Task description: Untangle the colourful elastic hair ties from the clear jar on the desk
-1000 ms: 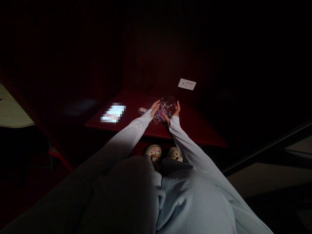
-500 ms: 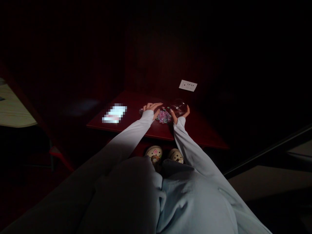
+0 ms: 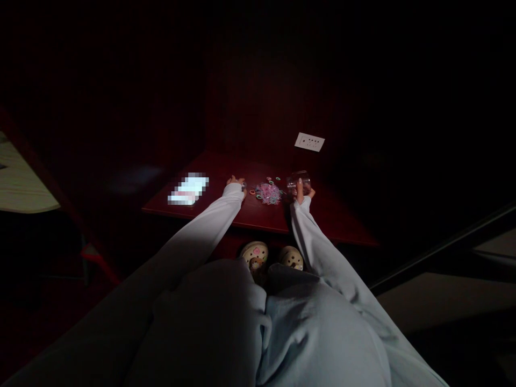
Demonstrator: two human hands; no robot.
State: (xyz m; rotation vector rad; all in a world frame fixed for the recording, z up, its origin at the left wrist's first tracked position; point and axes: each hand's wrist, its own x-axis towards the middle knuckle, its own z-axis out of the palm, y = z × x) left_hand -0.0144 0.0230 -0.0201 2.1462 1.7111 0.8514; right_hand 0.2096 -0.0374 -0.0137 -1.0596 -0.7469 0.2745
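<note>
Holding a clear jar (image 3: 297,176): right hand (image 3: 303,192), fingers wrapped round it.
Glowing screen (image 3: 188,188) too blurred to read; left hand (image 3: 236,182) curled, its hold unclear, near loose bands (image 3: 269,193).

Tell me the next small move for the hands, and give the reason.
I'd probably rest the clear jar on the table and loosen the right hand: that hand grips it, while the loose rings lie just to its left, so freeing it should help gather them. Whether the jar already touches the table is unclear.
</note>
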